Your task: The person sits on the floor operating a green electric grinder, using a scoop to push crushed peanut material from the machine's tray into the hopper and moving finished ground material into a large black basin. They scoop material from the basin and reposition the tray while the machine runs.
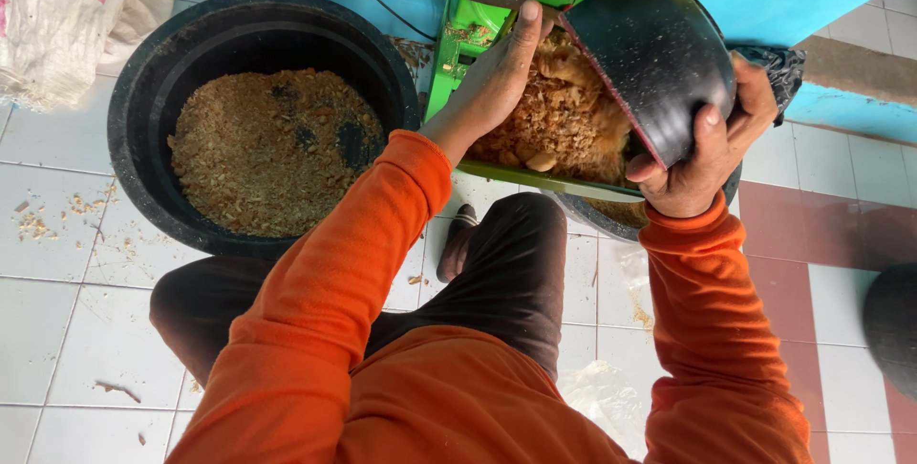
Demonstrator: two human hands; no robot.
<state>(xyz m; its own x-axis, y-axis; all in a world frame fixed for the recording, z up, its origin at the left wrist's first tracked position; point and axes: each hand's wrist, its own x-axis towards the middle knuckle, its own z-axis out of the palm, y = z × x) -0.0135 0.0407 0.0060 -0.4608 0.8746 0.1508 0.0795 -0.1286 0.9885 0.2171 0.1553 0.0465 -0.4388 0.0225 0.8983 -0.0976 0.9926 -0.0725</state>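
Note:
My right hand grips a black bowl, tipped on its side over the green hopper of a machine. Brownish-orange chopped pieces lie piled in the hopper under the bowl's mouth. My left hand rests flat in the hopper with its fingers stretched out, pressing against the pile on its left side. Both arms wear orange sleeves.
A large black tub holding shredded brown material stands on the white tiled floor at the left. A white woven sack lies at the top left. Another black tub sits below the hopper. A dark round object shows at the right edge.

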